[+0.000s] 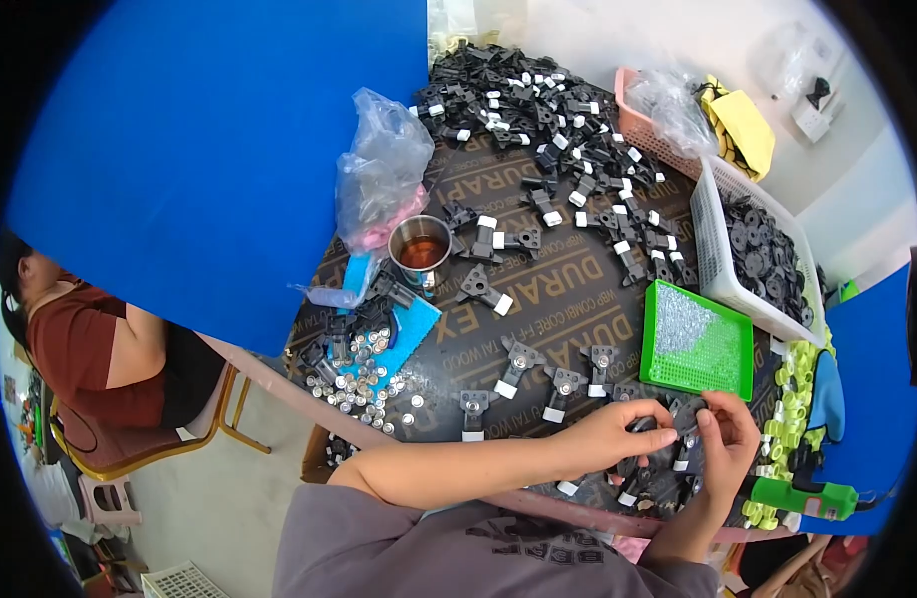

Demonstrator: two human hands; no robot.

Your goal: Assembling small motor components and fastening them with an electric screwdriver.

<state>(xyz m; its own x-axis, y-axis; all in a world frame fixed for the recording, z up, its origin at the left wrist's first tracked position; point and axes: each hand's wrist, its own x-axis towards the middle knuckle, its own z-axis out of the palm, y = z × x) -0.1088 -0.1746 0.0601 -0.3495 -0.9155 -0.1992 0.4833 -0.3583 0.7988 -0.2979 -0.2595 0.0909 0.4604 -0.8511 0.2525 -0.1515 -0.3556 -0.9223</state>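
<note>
**Left hand [640, 436] and right hand [730, 439] gripping one dark part [686, 410]**

Both are pinching the dark part, close together above the near edge of the surface [568, 269]. Just beyond, a green tray [694, 386] is holding small clear pieces [693, 334], with white-ended black pieces [563, 384] lying leftward. Farther off, a white basket [714, 254] is holding black discs [763, 249].

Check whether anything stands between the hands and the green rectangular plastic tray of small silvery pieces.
Nothing visible does. The green tray's near rim lies just beyond the fingers of the left hand and right hand, which hold a dark flat plastic part between them.
</note>
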